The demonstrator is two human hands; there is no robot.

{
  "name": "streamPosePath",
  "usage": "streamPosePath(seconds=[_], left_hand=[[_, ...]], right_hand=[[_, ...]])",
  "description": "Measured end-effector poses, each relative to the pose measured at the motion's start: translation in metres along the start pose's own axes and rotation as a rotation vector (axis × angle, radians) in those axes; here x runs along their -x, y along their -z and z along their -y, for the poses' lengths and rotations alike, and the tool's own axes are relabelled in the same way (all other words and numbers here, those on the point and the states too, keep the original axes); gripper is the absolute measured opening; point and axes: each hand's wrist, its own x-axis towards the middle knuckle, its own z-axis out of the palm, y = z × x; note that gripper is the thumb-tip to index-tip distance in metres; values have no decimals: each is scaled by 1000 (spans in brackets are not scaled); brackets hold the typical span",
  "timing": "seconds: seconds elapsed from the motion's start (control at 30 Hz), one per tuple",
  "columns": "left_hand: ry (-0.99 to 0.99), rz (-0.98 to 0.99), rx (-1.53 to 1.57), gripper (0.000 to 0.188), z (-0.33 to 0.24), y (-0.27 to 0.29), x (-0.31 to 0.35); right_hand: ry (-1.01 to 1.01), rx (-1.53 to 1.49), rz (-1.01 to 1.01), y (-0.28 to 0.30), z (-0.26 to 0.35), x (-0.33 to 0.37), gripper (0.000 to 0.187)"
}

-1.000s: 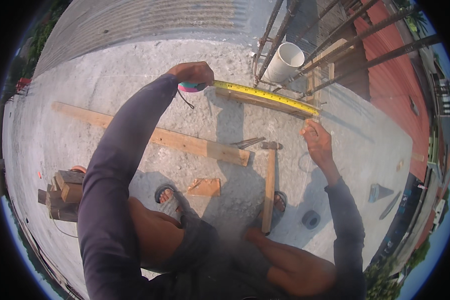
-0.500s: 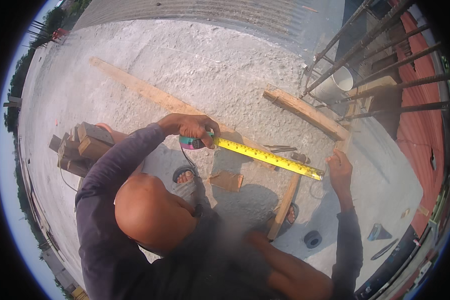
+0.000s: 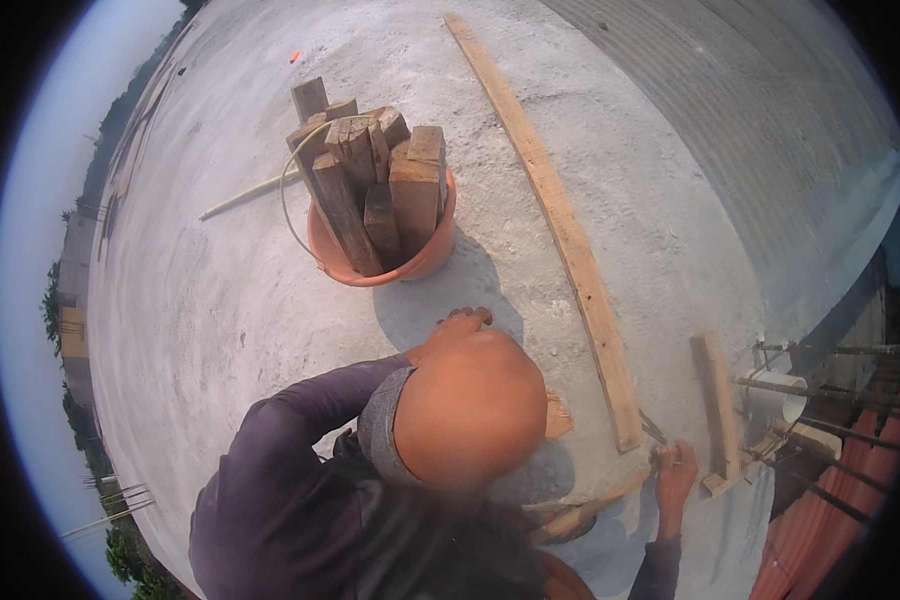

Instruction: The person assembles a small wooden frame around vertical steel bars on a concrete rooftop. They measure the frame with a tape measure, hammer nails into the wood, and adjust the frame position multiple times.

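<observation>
My left hand (image 3: 452,332) is beyond my bare knee, which covers part of it. Its visible fingers look curled; what they hold, if anything, is hidden. To the lower right, my right hand (image 3: 676,470) has bent fingers drawn together, and I cannot make out anything between them. It is close to the near end of a long wooden plank (image 3: 570,240) and some thin dark rods (image 3: 653,428). Below it, a short wood strip (image 3: 580,515) slants toward my legs. No tape measure is visible.
An orange bucket (image 3: 432,262) packed with wood offcuts (image 3: 410,190) stands beyond my left hand. At the right are a wood block (image 3: 716,405), a white bucket (image 3: 776,398), steel rebar (image 3: 830,392) and red corrugated sheeting (image 3: 820,530). A pale stick (image 3: 245,197) lies behind the orange bucket.
The view has swung left, bringing the orange bucket fully in. My left hand, earlier holding an extended tape measure, is now partly behind my knee, and the yellow tape is out of sight.
</observation>
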Motion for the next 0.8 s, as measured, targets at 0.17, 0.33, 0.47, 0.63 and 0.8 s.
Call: streamPosePath(seconds=[0.17,0.33,0.47,0.63,0.8], left_hand=[[-68,-510,27,25,12,80,-12],[74,-1083,-79,15,53,230,-33],[356,-836,286,30,114,314,-72],[476,-400,259,32,130,289,-70],[303,-489,205,25,111,272,-23]], right_hand=[[142,217,103,-3,36,-5,36],[99,386,247,42,55,-4,34],[160,440,164,50,81,-36,39],[303,323,198,39,146,-80,33],[382,377,232,19,199,-106,32]])
